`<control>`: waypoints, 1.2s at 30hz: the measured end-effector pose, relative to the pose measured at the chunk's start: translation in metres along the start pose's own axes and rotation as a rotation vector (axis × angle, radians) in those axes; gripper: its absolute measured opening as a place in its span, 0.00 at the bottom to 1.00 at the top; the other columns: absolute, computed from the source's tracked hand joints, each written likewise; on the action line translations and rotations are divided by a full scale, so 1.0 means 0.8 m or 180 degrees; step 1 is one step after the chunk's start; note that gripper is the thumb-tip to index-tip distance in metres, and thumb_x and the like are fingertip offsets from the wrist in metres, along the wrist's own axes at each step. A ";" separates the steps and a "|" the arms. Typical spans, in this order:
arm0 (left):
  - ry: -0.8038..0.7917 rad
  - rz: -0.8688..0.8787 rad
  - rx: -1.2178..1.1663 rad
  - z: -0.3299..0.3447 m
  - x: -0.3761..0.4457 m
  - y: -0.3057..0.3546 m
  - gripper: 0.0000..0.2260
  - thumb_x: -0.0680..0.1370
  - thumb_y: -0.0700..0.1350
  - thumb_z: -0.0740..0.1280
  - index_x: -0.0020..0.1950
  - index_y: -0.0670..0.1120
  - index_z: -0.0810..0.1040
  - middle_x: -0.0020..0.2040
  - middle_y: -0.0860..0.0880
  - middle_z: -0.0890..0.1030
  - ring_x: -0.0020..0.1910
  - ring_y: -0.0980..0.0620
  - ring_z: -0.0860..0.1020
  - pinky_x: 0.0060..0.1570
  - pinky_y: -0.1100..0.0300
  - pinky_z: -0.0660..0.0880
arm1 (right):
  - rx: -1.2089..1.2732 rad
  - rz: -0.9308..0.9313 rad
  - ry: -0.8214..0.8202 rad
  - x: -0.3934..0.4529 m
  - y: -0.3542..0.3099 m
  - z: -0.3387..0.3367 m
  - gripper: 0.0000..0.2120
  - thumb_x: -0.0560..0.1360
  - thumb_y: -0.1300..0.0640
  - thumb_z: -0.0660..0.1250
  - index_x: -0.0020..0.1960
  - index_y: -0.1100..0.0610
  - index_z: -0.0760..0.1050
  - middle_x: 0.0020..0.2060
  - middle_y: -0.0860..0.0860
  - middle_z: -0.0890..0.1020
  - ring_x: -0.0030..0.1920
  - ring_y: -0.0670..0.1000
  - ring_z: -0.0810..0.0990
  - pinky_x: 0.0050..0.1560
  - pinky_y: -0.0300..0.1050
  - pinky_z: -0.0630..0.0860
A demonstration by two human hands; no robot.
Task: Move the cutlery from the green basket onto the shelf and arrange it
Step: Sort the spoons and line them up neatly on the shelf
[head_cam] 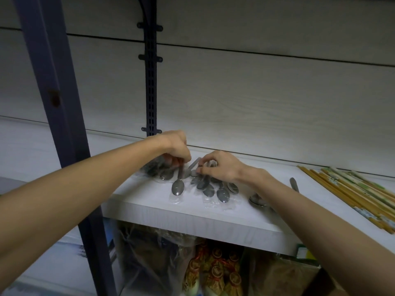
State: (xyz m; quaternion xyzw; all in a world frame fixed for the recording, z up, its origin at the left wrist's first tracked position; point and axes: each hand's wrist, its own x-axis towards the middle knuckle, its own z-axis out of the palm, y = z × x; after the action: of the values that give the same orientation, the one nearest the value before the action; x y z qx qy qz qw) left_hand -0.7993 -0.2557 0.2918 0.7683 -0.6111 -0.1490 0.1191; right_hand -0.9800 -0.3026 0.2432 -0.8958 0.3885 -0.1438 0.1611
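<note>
Spoons (205, 184) in clear plastic sleeves lie in a loose cluster near the front edge of the white shelf (192, 218), bowls toward the camera; about five bowls show in the group under the right hand, though overlap makes the count uncertain. One more wrapped spoon (178, 185) hangs bowl-down from the left hand (175, 148), whose fingers are curled around its handle. A dark heap of further wrapped spoons (158, 170) sits just beneath that hand, too blurred to count. The right hand (218, 165) pinches the handles of the central cluster between thumb and fingertips. Farther right, another spoon (257, 201) is partly hidden by the right forearm, with a metal handle (294, 184) lying near it. A bundle of wrapped chopsticks (350, 193) lies on the shelf's right end, cut off by the frame. Below the shelf, bagged goods (213, 272) sit in shadow.
</note>
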 end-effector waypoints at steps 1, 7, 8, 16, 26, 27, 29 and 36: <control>-0.0008 0.0068 -0.0252 -0.002 0.001 0.001 0.07 0.73 0.43 0.74 0.49 0.43 0.84 0.38 0.47 0.87 0.39 0.49 0.86 0.44 0.52 0.84 | 0.0000 0.0017 -0.0007 -0.001 0.001 -0.003 0.14 0.74 0.43 0.72 0.56 0.47 0.83 0.52 0.45 0.84 0.55 0.48 0.81 0.55 0.42 0.74; -0.0041 0.0377 -0.1097 -0.003 0.002 0.015 0.08 0.79 0.45 0.71 0.56 0.45 0.79 0.42 0.48 0.87 0.38 0.54 0.85 0.35 0.60 0.77 | 0.0188 0.0110 -0.0021 -0.002 0.007 -0.024 0.06 0.72 0.49 0.73 0.48 0.46 0.86 0.49 0.46 0.86 0.54 0.47 0.81 0.59 0.44 0.77; -0.0148 0.0393 -0.1207 -0.004 0.003 0.014 0.09 0.80 0.47 0.70 0.57 0.45 0.77 0.43 0.48 0.87 0.39 0.52 0.85 0.36 0.59 0.78 | 0.0187 0.0053 0.0099 -0.001 0.006 -0.026 0.06 0.73 0.51 0.72 0.48 0.47 0.87 0.49 0.46 0.86 0.54 0.47 0.81 0.59 0.44 0.77; 0.0279 -0.0021 0.0600 -0.028 0.019 -0.035 0.21 0.76 0.59 0.71 0.63 0.47 0.79 0.58 0.48 0.82 0.52 0.47 0.81 0.56 0.49 0.80 | -0.0115 -0.0130 0.0584 0.040 -0.029 -0.012 0.08 0.75 0.53 0.68 0.52 0.50 0.84 0.52 0.47 0.85 0.54 0.50 0.82 0.58 0.47 0.78; -0.0233 -0.0398 0.0384 -0.019 0.030 -0.060 0.30 0.73 0.58 0.76 0.69 0.43 0.74 0.65 0.44 0.76 0.60 0.42 0.77 0.54 0.52 0.78 | -0.0277 -0.0446 -0.0132 0.044 -0.028 0.011 0.09 0.78 0.52 0.69 0.55 0.50 0.85 0.52 0.47 0.86 0.53 0.48 0.82 0.60 0.44 0.77; -0.0225 -0.0401 0.0369 -0.019 0.030 -0.060 0.30 0.73 0.58 0.76 0.69 0.43 0.74 0.65 0.44 0.76 0.60 0.42 0.76 0.53 0.53 0.77 | -0.0254 -0.0425 -0.0124 0.043 -0.024 0.007 0.08 0.77 0.53 0.70 0.53 0.50 0.86 0.50 0.46 0.87 0.52 0.47 0.82 0.59 0.44 0.77; -0.0232 -0.0405 0.0310 -0.019 0.030 -0.060 0.30 0.74 0.56 0.76 0.69 0.42 0.74 0.65 0.44 0.76 0.60 0.42 0.76 0.52 0.54 0.76 | -0.0207 -0.0346 -0.0124 0.045 -0.017 0.001 0.07 0.75 0.54 0.71 0.50 0.49 0.87 0.46 0.45 0.87 0.50 0.46 0.83 0.58 0.44 0.78; -0.0254 -0.0391 0.0118 -0.022 0.026 -0.060 0.24 0.76 0.53 0.74 0.68 0.43 0.76 0.65 0.46 0.77 0.61 0.44 0.76 0.50 0.53 0.75 | -0.0553 -0.0380 0.0087 0.077 -0.035 0.005 0.18 0.75 0.54 0.70 0.65 0.50 0.79 0.64 0.49 0.80 0.64 0.52 0.77 0.64 0.47 0.74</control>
State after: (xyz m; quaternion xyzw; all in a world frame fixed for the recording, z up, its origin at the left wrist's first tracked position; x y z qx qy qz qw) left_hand -0.7452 -0.2655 0.2886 0.7998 -0.5697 -0.1752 0.0710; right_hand -0.9195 -0.3292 0.2589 -0.9259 0.3476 -0.1311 0.0686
